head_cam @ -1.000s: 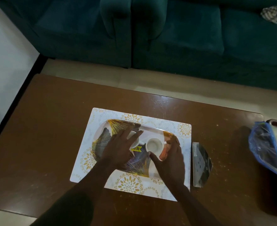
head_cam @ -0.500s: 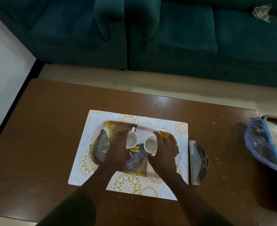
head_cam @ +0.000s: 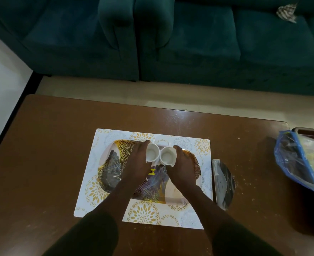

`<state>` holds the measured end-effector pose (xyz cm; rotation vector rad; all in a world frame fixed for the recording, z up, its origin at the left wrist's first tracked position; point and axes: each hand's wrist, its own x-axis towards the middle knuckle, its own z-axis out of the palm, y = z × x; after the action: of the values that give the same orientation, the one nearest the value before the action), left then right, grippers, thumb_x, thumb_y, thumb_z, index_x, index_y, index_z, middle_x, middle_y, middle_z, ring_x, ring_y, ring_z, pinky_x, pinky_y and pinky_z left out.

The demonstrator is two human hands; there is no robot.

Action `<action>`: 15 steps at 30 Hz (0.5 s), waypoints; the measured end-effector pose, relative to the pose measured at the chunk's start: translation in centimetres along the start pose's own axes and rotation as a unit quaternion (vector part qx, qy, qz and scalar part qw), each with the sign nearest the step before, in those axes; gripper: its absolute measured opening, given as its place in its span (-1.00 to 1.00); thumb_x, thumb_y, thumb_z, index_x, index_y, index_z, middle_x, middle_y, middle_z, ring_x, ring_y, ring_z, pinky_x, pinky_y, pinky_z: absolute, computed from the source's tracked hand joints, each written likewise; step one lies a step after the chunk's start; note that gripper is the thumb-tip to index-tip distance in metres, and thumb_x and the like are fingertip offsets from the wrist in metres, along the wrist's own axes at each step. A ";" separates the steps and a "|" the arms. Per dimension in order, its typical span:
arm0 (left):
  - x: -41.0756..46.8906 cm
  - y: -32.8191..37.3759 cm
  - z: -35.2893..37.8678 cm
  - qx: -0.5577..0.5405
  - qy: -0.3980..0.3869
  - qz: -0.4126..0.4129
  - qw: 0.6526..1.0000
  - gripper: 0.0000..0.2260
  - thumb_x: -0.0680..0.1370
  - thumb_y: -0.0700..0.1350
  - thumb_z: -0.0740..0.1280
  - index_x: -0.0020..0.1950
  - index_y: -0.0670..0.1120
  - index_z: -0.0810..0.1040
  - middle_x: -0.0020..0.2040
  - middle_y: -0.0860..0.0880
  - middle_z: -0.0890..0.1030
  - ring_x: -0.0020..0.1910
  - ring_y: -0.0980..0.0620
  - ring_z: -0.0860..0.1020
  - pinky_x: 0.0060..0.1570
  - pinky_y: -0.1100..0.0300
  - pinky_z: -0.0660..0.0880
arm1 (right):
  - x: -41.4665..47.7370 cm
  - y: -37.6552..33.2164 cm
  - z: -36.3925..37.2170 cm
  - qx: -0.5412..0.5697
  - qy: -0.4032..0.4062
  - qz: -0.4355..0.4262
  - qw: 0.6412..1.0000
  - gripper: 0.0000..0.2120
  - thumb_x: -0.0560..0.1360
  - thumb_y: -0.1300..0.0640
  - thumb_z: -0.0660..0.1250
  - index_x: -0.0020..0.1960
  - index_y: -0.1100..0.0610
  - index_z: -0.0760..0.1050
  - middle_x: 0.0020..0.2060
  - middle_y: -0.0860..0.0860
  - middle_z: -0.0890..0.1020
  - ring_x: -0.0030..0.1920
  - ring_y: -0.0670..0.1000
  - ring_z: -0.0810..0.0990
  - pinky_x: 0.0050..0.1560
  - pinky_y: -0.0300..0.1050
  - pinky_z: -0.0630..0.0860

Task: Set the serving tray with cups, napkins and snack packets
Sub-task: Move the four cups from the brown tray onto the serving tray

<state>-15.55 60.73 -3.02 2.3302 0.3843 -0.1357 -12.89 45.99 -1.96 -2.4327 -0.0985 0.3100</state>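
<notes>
Packet [head_cam: 223, 183] and blue bag [head_cam: 294, 161] right of tray [head_cam: 111, 163]

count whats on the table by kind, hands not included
cups: 2
tray: 1
placemat: 1
napkin holder: 1
plastic bag: 1
total: 6
</notes>
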 end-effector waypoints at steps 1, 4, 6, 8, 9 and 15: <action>0.0 0.0 0.0 -0.001 0.001 0.001 1.000 -0.45 0.48 -0.14 0.47 0.43 -0.13 0.40 0.37 -0.13 0.49 0.33 -0.10 0.46 0.30 -0.06 0.46 | 0.0 0.1 0.1 -0.001 0.001 -0.001 1.000 -0.58 0.44 0.05 0.44 0.24 0.15 0.46 0.08 0.03 0.66 0.04 0.02 0.63 0.08 -0.11 0.55; -0.1 0.0 0.1 -0.002 0.004 -0.001 1.000 -0.43 0.47 -0.15 0.47 0.44 -0.14 0.39 0.38 -0.15 0.48 0.34 -0.11 0.46 0.30 -0.03 0.46 | 0.0 0.3 0.2 -0.002 0.010 -0.006 1.000 -0.59 0.44 0.06 0.45 0.23 0.15 0.47 0.06 0.04 0.67 0.03 0.02 0.63 0.03 -0.18 0.50; 0.0 -0.2 0.1 0.006 0.000 -0.003 1.000 -0.41 0.47 -0.16 0.48 0.46 -0.15 0.37 0.40 -0.16 0.46 0.36 -0.12 0.45 0.31 -0.04 0.45 | 0.1 0.4 0.3 0.002 0.011 -0.003 1.000 -0.58 0.44 0.04 0.45 0.23 0.14 0.47 0.07 0.03 0.66 0.03 0.01 0.63 0.04 -0.18 0.49; 0.0 -0.4 0.1 0.015 -0.011 -0.001 1.000 -0.37 0.47 -0.14 0.48 0.49 -0.13 0.32 0.43 -0.16 0.42 0.39 -0.14 0.43 0.32 -0.04 0.44 | 0.1 0.5 0.4 -0.002 0.008 -0.005 1.000 -0.55 0.42 0.04 0.46 0.24 0.14 0.46 0.07 0.03 0.66 0.03 0.01 0.63 0.03 -0.21 0.46; 0.0 -0.5 0.1 0.023 -0.020 -0.001 1.000 -0.33 0.47 -0.11 0.49 0.51 -0.11 0.28 0.46 -0.16 0.38 0.40 -0.14 0.41 0.31 -0.04 0.46 | 0.1 0.5 0.4 -0.005 0.006 -0.006 1.000 -0.52 0.41 0.03 0.48 0.25 0.14 0.45 0.08 0.03 0.66 0.04 0.02 0.63 0.02 -0.22 0.45; -0.2 -0.8 -0.7 0.124 -0.044 0.011 0.991 -0.03 0.34 0.13 0.55 0.59 -0.01 0.06 0.59 -0.20 0.09 0.52 -0.25 0.24 0.30 -0.17 0.43 | -0.1 1.0 -1.1 -0.015 -0.021 0.021 0.999 -0.16 0.30 -0.12 0.53 0.45 0.06 0.23 0.32 0.04 0.52 0.31 0.10 0.50 0.28 0.11 0.44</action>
<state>-16.01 61.72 -2.98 2.5605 0.3122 -0.2887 -12.72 44.49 -1.76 -2.4600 -0.0699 0.3818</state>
